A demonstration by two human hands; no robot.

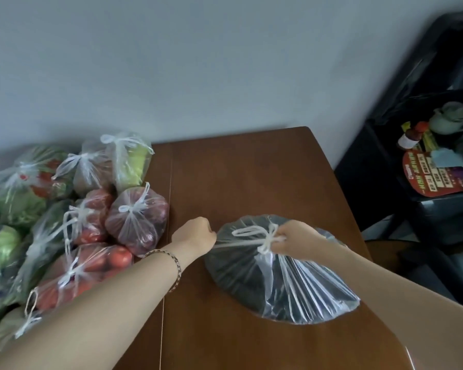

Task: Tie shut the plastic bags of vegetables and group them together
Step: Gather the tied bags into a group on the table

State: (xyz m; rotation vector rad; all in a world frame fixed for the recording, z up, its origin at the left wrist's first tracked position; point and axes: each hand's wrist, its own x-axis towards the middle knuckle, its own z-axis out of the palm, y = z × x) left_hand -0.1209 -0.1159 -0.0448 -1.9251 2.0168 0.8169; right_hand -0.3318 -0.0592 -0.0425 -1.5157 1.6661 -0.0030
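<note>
Head view: the left hand, fist curled, pulls 1 handle strand taut; the right hand pinches the knot of the dark-vegetable bag lying on the brown table, right of the tied bags.

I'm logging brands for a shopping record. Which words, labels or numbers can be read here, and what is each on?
No text here can be read.
Red card on the black shelf: rows of light print, too blurred to read.
Brown bottle: white label, too small to read.
Green vegetable bag, far left: dark printed patch, blurred.
Dark bag being tied: no print visible.
</note>
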